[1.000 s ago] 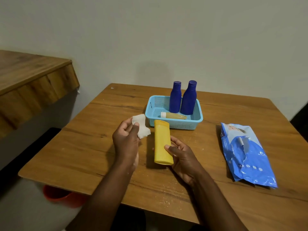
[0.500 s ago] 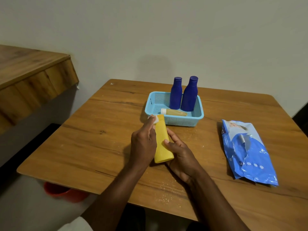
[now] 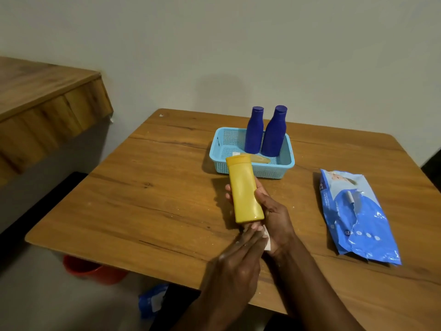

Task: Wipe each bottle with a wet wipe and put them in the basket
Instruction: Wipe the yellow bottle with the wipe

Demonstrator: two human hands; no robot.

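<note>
My right hand [image 3: 274,211] gripped the yellow bottle [image 3: 244,189] above the desk [image 3: 143,199] — my left hand [image 3: 241,261] held a wipe [image 3: 267,242] at its base, pinched, I think.

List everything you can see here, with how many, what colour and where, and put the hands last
table: one, brown wood, fills the middle of the view
basket: one, light blue, on the table toward its far edge
blue bottles: two, dark blue, upright in the basket's far right part
small bottle: one, yellowish with a white cap, lying in the basket
yellow bottle: one, yellow, held above the table in front of the basket
wet wipe: one, white, at the yellow bottle's near end
wipes pack: one, blue, lying on the table's right side
red tub: one, red, under the table's near left edge
wooden counter: one, brown, far left
right hand: holds the yellow bottle
left hand: fingers on the wet wipe
</note>
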